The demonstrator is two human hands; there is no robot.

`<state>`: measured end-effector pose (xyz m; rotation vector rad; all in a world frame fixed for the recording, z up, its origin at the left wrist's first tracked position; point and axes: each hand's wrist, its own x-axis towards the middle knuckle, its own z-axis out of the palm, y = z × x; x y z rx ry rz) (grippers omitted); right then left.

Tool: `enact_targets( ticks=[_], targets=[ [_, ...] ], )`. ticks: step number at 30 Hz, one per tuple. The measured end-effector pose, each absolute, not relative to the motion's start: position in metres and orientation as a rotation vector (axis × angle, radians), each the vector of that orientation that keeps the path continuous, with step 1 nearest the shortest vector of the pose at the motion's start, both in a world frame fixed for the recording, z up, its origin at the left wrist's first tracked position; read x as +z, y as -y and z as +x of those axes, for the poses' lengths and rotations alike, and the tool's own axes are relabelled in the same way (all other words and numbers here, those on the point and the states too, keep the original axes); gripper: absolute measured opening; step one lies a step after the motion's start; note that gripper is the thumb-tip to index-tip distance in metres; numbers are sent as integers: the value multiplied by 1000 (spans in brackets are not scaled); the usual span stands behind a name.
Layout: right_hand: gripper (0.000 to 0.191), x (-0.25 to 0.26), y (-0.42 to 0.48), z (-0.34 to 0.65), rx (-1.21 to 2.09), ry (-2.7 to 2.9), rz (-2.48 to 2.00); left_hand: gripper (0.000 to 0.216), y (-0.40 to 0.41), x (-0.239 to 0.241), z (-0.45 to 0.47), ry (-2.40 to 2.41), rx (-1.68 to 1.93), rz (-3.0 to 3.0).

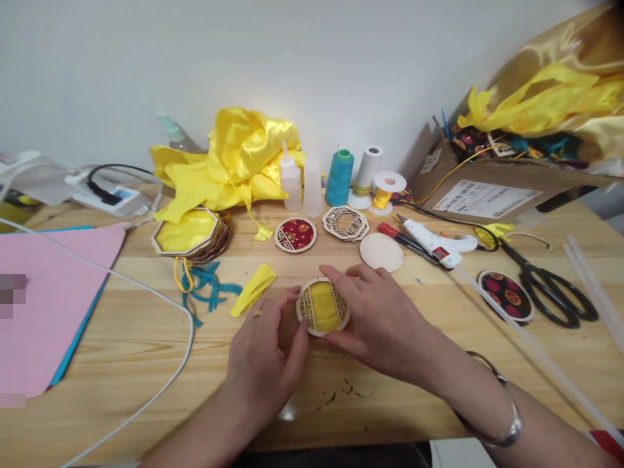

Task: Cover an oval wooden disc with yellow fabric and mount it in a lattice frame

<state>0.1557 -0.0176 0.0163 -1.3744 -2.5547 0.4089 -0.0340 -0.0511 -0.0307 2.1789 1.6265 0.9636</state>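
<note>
Both my hands hold a small round wooden lattice frame (322, 307) backed with yellow fabric, just above the wooden table (146, 364). My left hand (266, 361) pinches its left rim with curled fingers. My right hand (383, 318) grips its right rim, thumb and fingers wrapped along the edge. A silver bangle (507, 422) circles my right wrist. A folded yellow fabric scrap (253, 288) lies just left of the frame.
Behind lie a red-patterned round piece (295, 234), an open lattice round (346, 223), a plain wooden disc (381, 251), a glue gun (439, 244), scissors (550, 292), thread spools (340, 177), glue bottles (290, 182), yellow satin (234, 162), stacked octagonal frames (190, 234), pink paper (49, 292), a white cable (185, 325) and a cardboard box (492, 188).
</note>
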Motion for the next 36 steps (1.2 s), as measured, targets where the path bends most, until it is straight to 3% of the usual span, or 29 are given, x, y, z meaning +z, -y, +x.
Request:
enact_targets(
  ticks=[9, 18, 31, 36],
  targets=[
    [82, 16, 17, 156, 398, 2537, -1372, 34, 50, -32, -34, -1657, 908, 2169],
    [42, 11, 3, 180, 601, 2222, -1434, 32, 50, -29, -34, -1650, 917, 2185],
    [35, 5, 2, 180, 913, 1986, -1569, 57, 48, -32, -34, -1722, 756, 2256],
    [35, 6, 0, 178, 1056, 1877, -1628, 58, 47, -31, -34, -1744, 701, 2240]
  ],
)
